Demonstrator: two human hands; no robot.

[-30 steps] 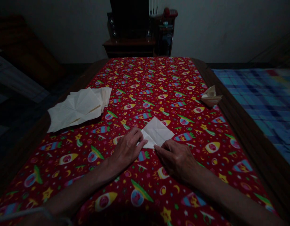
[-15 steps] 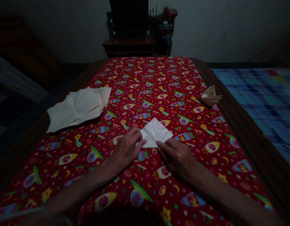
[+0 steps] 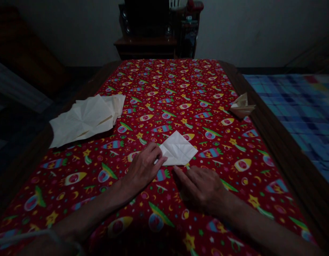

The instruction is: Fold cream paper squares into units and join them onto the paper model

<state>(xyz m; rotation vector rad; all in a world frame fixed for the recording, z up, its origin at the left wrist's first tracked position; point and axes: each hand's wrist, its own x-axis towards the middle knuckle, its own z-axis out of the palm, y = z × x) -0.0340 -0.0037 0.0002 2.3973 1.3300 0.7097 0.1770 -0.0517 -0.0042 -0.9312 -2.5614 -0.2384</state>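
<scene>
A white sheet of folded paper (image 3: 177, 150) with crease lines lies on the red printed tablecloth, one corner pointing away from me. My left hand (image 3: 145, 160) is closed on the paper's left corner, thumb on the near side and fingers curled over it. Just off the near edge is my right hand (image 3: 202, 183), holding nothing. Its index finger stretches toward that edge, while the other fingers are bent and partly hidden.
A stack of creased paper sheets (image 3: 84, 119) lies at the table's left. Near the right edge sits a folded paper piece (image 3: 241, 106). The tablecloth (image 3: 164, 92) covers a dark wooden table (image 3: 263, 117). Beyond it stands a low cabinet (image 3: 147, 44) with a dark screen (image 3: 147, 17).
My right hand has let go of the paper's near edge and drawn back slightly toward me, uncovering the lower right side. My left hand stays on the left corner.
</scene>
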